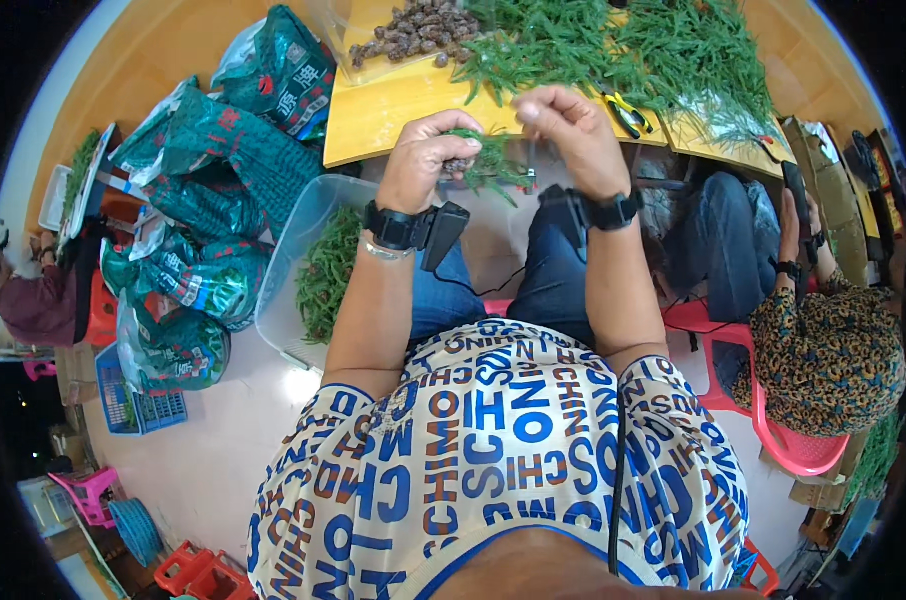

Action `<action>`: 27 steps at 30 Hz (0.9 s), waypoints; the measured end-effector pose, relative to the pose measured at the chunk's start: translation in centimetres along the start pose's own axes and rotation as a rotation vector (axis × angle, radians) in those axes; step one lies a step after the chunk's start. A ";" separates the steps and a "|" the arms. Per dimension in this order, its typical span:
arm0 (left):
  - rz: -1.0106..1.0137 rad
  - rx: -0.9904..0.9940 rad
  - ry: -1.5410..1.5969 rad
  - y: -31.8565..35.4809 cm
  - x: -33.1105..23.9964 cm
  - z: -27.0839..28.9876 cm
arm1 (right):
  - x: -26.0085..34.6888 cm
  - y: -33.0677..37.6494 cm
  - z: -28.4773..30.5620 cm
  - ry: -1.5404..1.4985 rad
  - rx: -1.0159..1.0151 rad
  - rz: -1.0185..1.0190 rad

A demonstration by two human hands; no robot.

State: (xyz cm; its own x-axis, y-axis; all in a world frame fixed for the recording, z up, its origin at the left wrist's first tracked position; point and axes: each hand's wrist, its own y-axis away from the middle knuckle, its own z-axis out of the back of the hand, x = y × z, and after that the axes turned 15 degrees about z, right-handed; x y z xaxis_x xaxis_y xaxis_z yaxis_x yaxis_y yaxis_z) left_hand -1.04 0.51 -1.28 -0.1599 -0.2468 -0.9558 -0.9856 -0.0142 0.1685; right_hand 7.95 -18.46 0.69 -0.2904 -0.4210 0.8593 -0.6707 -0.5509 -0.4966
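My left hand is closed around a green artificial pine sprig, with a small brown pine cone at its base by my fingertips. The sprig's needles point right, over my lap. To the right and slightly higher, my right hand has thumb and forefinger pinched together, apart from the sprig. Whatever those fingers hold, if anything, is too small to make out. Beyond my hands, on the yellow table, lie a pile of brown pine cones and a heap of green sprigs. Pliers with yellow-and-black handles rest near my right hand.
A clear plastic bin of green sprigs stands left of my legs. Several green printed bags crowd the far left, above a blue basket. Close on the right, a person in a patterned top sits on a pink chair.
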 end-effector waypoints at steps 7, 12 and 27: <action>-0.040 0.076 0.091 -0.1 0.1 0.0 | 2.0 -2.0 2.7 0.344 0.134 0.150; -0.045 0.277 0.312 0.6 0.0 0.0 | 2.0 -2.0 -0.1 0.166 0.305 0.066; -0.173 -0.096 -0.082 2.0 -1.4 -1.3 | 1.2 0.2 -2.9 0.230 0.108 0.263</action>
State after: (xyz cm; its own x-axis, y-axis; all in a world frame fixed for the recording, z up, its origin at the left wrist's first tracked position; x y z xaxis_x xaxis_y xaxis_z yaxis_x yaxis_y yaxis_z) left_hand -2.75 -0.49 0.69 0.0031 -0.1536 -0.9881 -0.9897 -0.1422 0.0190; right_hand 5.49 -16.98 1.93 -0.5973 -0.3919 0.6997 -0.4805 -0.5237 -0.7034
